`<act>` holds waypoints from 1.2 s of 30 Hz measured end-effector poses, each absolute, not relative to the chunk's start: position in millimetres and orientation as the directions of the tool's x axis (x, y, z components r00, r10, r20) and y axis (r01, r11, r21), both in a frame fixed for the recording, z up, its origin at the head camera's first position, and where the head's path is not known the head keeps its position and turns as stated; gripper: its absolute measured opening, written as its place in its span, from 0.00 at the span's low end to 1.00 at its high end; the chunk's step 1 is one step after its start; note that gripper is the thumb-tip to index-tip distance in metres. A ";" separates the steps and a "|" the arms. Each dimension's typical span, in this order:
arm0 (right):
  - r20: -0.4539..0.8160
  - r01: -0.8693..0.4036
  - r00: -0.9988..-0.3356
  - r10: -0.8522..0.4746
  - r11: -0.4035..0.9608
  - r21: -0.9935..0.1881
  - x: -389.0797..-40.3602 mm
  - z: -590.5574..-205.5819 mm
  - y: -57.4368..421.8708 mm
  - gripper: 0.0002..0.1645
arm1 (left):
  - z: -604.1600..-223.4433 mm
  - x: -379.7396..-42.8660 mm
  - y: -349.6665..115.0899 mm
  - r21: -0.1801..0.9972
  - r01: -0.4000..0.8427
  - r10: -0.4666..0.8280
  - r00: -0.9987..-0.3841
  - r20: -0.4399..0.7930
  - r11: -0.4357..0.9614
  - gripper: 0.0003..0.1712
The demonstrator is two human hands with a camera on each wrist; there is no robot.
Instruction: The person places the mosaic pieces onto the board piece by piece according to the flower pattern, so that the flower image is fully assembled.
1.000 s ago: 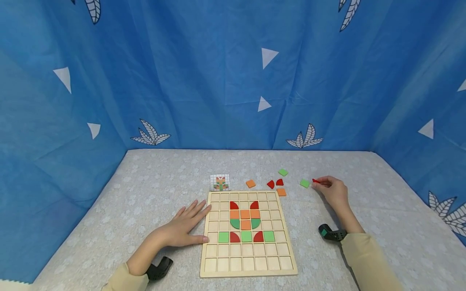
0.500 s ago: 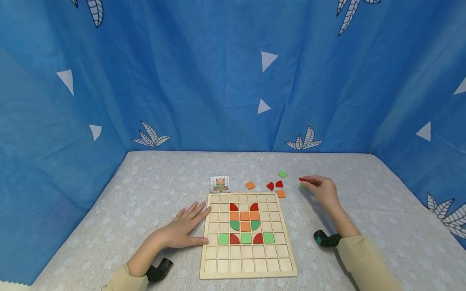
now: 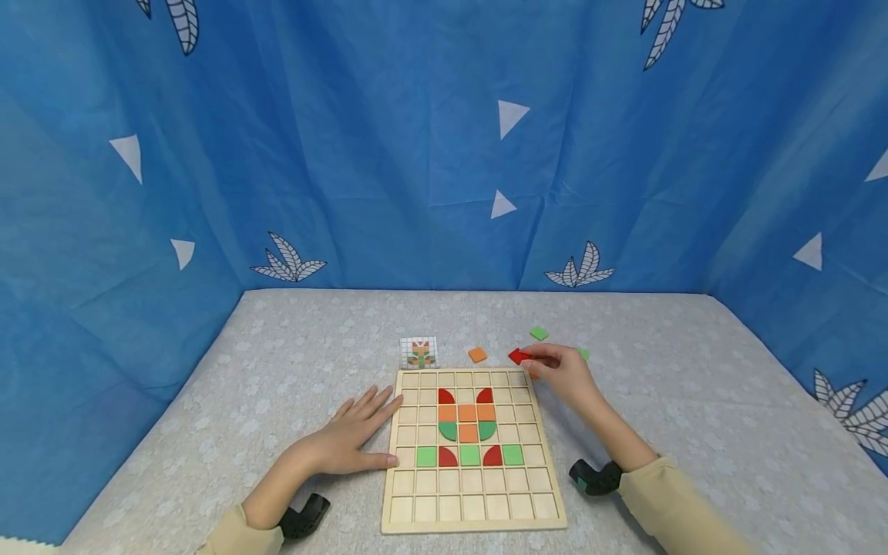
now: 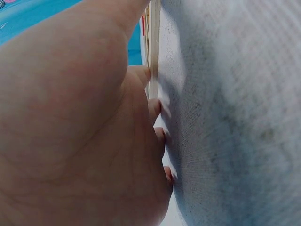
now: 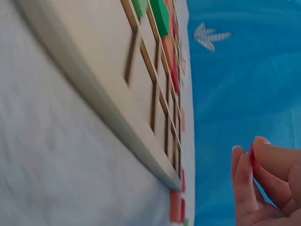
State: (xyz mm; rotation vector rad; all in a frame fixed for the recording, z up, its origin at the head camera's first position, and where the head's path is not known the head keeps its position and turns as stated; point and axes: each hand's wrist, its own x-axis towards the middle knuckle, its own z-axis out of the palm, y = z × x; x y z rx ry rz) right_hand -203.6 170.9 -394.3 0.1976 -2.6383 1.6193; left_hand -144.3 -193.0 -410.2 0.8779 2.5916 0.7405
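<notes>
The wooden grid board (image 3: 473, 509) lies flat on the table, with red, orange and green tiles set in several of its squares. Fingers spread and straight, my left hand (image 3: 347, 438) rests at the board's left side, its thumb and forefinger tips on the edge. My right hand (image 3: 565, 375) is above the board's far right corner. Between thumb and fingertips it pinches a small red tile (image 5: 252, 153), held up off the table in the right wrist view. Beyond its fingertips, another red tile (image 3: 515, 356) overlaps it in the head view. The hand partly covers an orange tile (image 3: 533, 376).
A small pattern card (image 3: 419, 353) lies behind the board's far left corner. An orange tile (image 3: 477, 354) and a green tile (image 3: 539, 333) are beyond the board. A second green tile (image 3: 584, 353) shows behind the right hand. Blue cloth (image 3: 416, 154) hangs around the table.
My right hand has moved left with the red tile, from beside the far green tile to the loose tiles near the board's corner. The left hand has stayed in place.
</notes>
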 end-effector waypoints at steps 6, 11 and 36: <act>-0.056 0.018 -0.993 -0.100 0.352 -0.936 -196.1 -399.6 148.5 0.11 | -414.4 -144.8 -193.9 0.556 0.478 0.626 -0.773 -0.102 0.680 0.51; -0.064 0.013 -0.985 -0.162 0.296 -0.955 -196.6 -402.3 136.1 0.08 | -420.5 -146.6 -195.8 0.554 0.484 0.626 -0.775 -0.086 0.677 0.51; -0.105 0.009 -0.963 -0.249 0.356 -0.934 -211.8 -410.1 100.4 0.03 | -415.4 -145.9 -193.6 0.548 0.481 0.629 -0.770 -0.110 0.684 0.51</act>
